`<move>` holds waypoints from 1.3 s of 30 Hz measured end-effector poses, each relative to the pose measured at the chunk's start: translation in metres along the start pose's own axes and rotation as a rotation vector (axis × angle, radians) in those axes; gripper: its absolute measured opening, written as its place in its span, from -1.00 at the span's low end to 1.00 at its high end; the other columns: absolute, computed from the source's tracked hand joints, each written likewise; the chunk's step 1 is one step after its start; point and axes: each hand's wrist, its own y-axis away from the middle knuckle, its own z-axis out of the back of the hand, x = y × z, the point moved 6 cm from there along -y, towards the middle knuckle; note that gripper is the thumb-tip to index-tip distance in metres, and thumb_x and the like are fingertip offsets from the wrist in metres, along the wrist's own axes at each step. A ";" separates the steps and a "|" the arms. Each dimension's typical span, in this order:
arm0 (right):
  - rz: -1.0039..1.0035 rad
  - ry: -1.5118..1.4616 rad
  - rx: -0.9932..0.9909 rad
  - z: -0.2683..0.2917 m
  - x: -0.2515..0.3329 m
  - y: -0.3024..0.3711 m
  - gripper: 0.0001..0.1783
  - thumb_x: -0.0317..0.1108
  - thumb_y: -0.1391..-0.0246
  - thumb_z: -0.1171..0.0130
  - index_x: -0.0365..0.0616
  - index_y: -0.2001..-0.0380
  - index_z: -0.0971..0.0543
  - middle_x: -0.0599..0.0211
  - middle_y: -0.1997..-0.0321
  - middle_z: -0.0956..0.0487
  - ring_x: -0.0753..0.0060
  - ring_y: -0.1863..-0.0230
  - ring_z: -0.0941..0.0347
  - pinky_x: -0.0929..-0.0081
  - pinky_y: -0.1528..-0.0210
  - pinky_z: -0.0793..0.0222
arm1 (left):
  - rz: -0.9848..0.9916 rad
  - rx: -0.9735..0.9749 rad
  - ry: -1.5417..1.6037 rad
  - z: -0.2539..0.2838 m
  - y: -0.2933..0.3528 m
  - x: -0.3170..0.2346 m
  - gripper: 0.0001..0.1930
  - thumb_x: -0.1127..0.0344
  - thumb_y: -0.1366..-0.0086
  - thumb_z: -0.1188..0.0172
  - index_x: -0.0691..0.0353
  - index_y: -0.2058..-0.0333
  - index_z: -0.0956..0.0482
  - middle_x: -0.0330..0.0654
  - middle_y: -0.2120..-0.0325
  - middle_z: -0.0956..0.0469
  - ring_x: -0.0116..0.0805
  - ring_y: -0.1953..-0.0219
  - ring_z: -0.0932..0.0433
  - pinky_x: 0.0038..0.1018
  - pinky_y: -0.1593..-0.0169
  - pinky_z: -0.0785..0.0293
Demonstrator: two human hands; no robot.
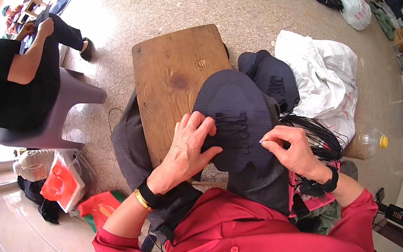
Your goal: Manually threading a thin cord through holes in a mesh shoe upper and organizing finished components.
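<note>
Knit piece (236,94) (dk) under L hand (181,149), fingers (205,127) wide; R hand (295,151) at edge, fingers pinched, can't tell on what.

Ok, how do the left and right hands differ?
The left hand has thumb and fingers apart at the left side of the dark knit piece; the right hand, at its right, pinches thumb and forefinger together. A gold bracelet circles the left wrist; none shows on the right wrist. Both wrists wear black bands.
</note>
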 end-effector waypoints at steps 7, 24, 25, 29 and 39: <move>0.034 -0.049 -0.005 -0.006 -0.003 -0.003 -0.93 -0.48 -0.14 -0.36 -0.26 0.33 -0.72 0.32 0.40 -0.65 0.56 0.44 -0.51 0.55 0.38 -0.40 | -0.002 -0.006 -0.003 -0.001 0.001 -0.002 -0.57 0.36 -0.02 -0.53 0.19 0.21 -0.45 -0.09 0.19 -0.36 0.00 0.08 -0.37 -0.19 -0.06 -0.34; -0.046 -0.102 0.072 -0.011 -0.004 0.005 -0.92 -0.46 -0.13 -0.39 -0.25 0.32 -0.73 0.42 0.44 -0.60 0.74 0.55 -0.34 0.62 0.50 -0.25 | 0.034 -0.162 0.055 -0.001 0.007 0.003 -0.70 0.55 -0.07 -0.39 0.20 0.25 -0.49 -0.10 0.22 -0.40 -0.02 0.10 -0.41 -0.21 0.01 -0.35; -0.027 -0.102 0.064 -0.011 -0.004 0.005 -0.92 -0.47 -0.13 -0.39 -0.25 0.32 -0.73 0.43 0.44 -0.60 0.74 0.56 -0.33 0.63 0.50 -0.24 | 0.032 -0.162 0.055 -0.001 0.006 0.003 -0.70 0.55 -0.07 -0.39 0.20 0.25 -0.49 -0.10 0.22 -0.40 -0.02 0.10 -0.41 -0.21 0.01 -0.35; 0.005 -0.094 0.032 -0.012 -0.003 0.004 -0.93 -0.48 -0.13 -0.39 -0.26 0.32 -0.73 0.43 0.44 -0.59 0.75 0.56 -0.32 0.62 0.52 -0.22 | -0.010 -0.120 -0.001 -0.004 0.005 -0.004 -0.73 0.54 -0.08 -0.38 0.20 0.28 -0.50 -0.10 0.24 -0.42 -0.03 0.09 -0.43 -0.24 -0.02 -0.33; 0.077 -0.062 0.008 -0.015 0.001 -0.002 -0.95 -0.50 -0.12 -0.39 -0.25 0.34 -0.71 0.39 0.44 -0.58 0.70 0.59 -0.32 0.60 0.52 -0.23 | -0.005 -0.108 -0.055 -0.005 -0.003 -0.004 -0.82 0.51 -0.17 -0.32 0.20 0.31 -0.48 -0.13 0.34 -0.38 -0.07 0.18 -0.40 -0.24 0.08 -0.26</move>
